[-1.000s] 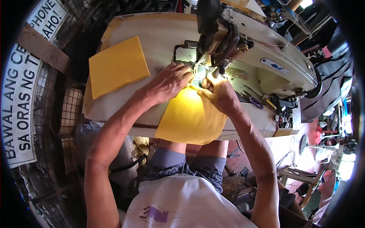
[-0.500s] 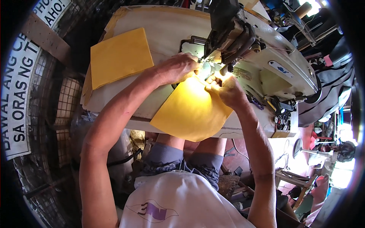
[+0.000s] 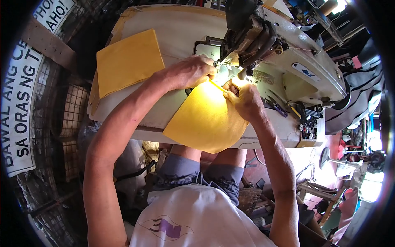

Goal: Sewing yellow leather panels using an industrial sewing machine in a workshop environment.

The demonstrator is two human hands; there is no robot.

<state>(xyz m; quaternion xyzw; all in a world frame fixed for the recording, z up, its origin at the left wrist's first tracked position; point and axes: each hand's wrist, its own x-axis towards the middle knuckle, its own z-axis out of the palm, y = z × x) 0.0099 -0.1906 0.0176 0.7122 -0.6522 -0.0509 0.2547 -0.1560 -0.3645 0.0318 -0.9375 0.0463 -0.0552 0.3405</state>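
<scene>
A yellow fabric piece (image 3: 205,121) hangs from the sewing machine's bed over the front edge of the table, brightly lit at its top. My left hand (image 3: 193,72) is closed on its upper left edge, close to the needle area. My right hand (image 3: 246,99) pinches the upper right edge between thumb and curled fingers, where a narrow strip looks folded over. Above both hands stands the sewing machine (image 3: 249,39), its head dark and its lamp glowing. The needle tip is lost in the glare and behind my fingers.
Stacked yellow fabric (image 3: 129,61) lies on the white table (image 3: 185,37) to the left. Right of my right hand are scissors or pliers (image 3: 277,105) and a tray of small parts (image 3: 308,125). A wire mesh wall (image 3: 74,111) and signs stand at far left.
My right hand has shifted slightly, and the fabric's right edge is drawn in a little. The folded strip by the right fingers shows more plainly. My left hand has hardly moved.
</scene>
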